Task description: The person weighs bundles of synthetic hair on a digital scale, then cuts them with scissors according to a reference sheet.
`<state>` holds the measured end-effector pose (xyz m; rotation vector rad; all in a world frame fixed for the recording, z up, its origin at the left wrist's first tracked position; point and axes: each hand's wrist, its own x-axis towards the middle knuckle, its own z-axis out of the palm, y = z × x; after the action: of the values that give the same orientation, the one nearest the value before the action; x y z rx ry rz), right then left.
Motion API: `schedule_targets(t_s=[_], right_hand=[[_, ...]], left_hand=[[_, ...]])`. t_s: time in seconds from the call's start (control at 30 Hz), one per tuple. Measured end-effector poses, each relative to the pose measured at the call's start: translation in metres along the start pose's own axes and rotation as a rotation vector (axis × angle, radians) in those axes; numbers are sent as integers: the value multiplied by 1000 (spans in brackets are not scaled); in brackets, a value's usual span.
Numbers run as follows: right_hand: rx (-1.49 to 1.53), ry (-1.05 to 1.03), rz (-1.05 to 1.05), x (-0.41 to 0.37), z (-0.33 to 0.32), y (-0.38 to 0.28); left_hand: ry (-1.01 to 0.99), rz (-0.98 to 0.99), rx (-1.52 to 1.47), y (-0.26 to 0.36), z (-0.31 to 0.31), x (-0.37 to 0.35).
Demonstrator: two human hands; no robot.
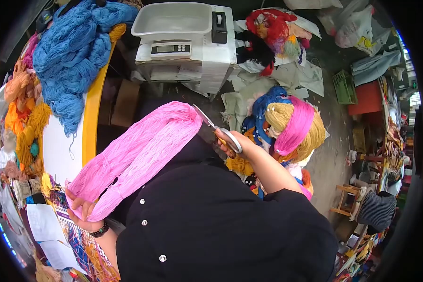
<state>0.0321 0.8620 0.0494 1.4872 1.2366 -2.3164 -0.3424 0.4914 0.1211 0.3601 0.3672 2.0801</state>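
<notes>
A long pink skein of yarn stretches across my lap from lower left to upper middle. My left hand grips its near end, fingers passed through the loop, with a beaded bracelet at the wrist. In my right hand is a pair of scissors, fingers around the handles. The blades point up and left, their tips right at the far end of the skein. Part of the handles is hidden by my fingers.
Blue yarn is heaped on the yellow-edged table at left. Ahead stands a weighing scale with a white tray. Gold and pink skeins are piled at my right. A green crate sits farther right.
</notes>
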Motion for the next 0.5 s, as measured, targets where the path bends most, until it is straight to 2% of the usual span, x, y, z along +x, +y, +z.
schedule_targets(t_s=[0.2, 0.5], right_hand=[[26, -10, 63, 11, -4, 2], [100, -39, -91, 20, -4, 2]], left_hand=[[9, 26, -20, -2, -1, 2], [48, 17, -21, -2, 2, 3]])
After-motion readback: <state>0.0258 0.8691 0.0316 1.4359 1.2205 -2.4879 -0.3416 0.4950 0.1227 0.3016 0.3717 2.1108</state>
